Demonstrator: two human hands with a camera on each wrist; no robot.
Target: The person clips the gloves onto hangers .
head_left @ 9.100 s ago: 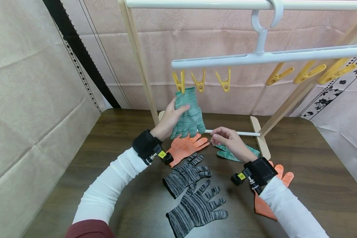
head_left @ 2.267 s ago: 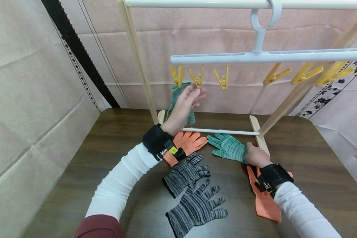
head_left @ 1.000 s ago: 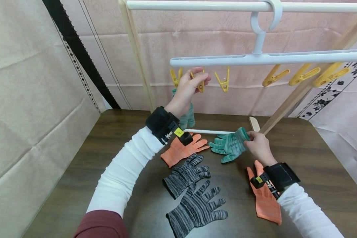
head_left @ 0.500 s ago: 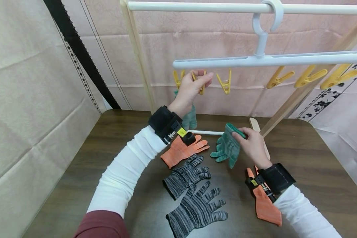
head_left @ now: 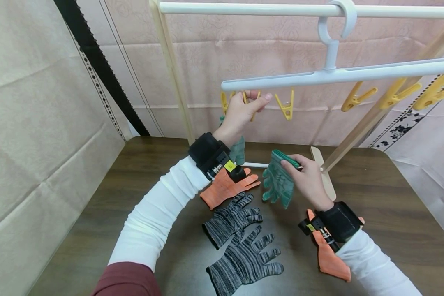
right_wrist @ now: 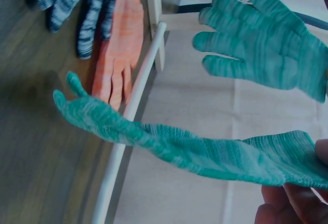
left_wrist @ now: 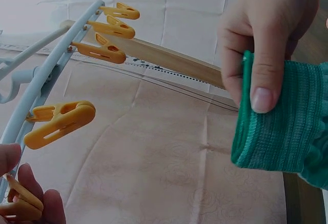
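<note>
My left hand point(head_left: 240, 115) pinches the second yellow clothespin point(left_wrist: 23, 203) from the left under the pale blue hanger point(head_left: 329, 76). A green striped glove point(head_left: 279, 181) hangs fingers down from my right hand point(head_left: 311, 181), which grips its cuff between thumb and fingers. In the left wrist view that cuff faces the row of clips, apart from them. Another green glove point(right_wrist: 256, 44) hangs from the leftmost clothespin point(head_left: 224, 102), mostly hidden behind my left hand in the head view.
The hanger hooks over a white rail point(head_left: 244, 8) on a wooden stand. Other yellow clothespins point(head_left: 286, 109) hang along it. On the brown table point(head_left: 163, 255) lie two black-and-grey gloves point(head_left: 244, 259), one orange glove point(head_left: 225, 187) and another orange glove point(head_left: 331, 257) under my right wrist.
The first green glove, earlier in my left hand, now hangs clipped. My left hand has moved onto the second clothespin. My right hand has lifted the other green glove and brought it leftward.
</note>
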